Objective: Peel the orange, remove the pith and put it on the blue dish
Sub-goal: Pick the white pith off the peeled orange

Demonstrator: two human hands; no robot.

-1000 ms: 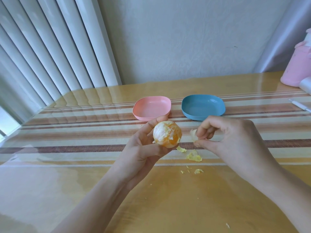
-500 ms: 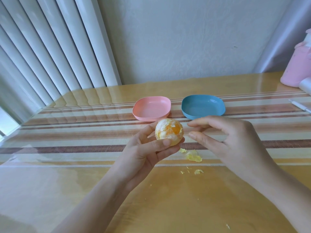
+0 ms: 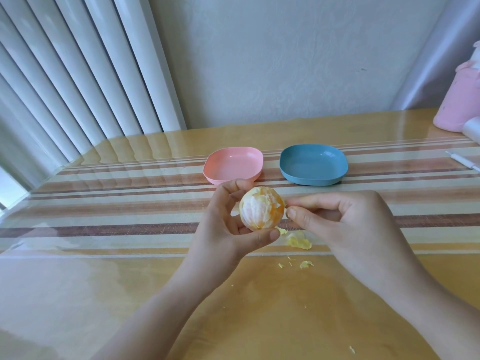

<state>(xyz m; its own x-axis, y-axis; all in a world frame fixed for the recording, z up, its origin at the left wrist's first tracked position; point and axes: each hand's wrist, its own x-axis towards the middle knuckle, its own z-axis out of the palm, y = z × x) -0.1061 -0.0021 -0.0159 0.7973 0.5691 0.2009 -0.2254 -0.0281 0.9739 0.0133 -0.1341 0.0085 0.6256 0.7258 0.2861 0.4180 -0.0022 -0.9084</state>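
Left hand (image 3: 228, 229): grips peeled orange (image 3: 261, 211), near blue dish (image 3: 311, 181).
Right hand (image 3: 345, 224): pinches its pith (image 3: 253, 210).
Risk: hard tug may tear flesh.

No text, label, brand, number or sign can be read on anything in the head view.

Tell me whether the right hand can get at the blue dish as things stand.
Probably yes. The blue dish lies just beyond the right hand, with only bare table between; the hand is busy, though, pinching pith at the orange that the left hand holds.
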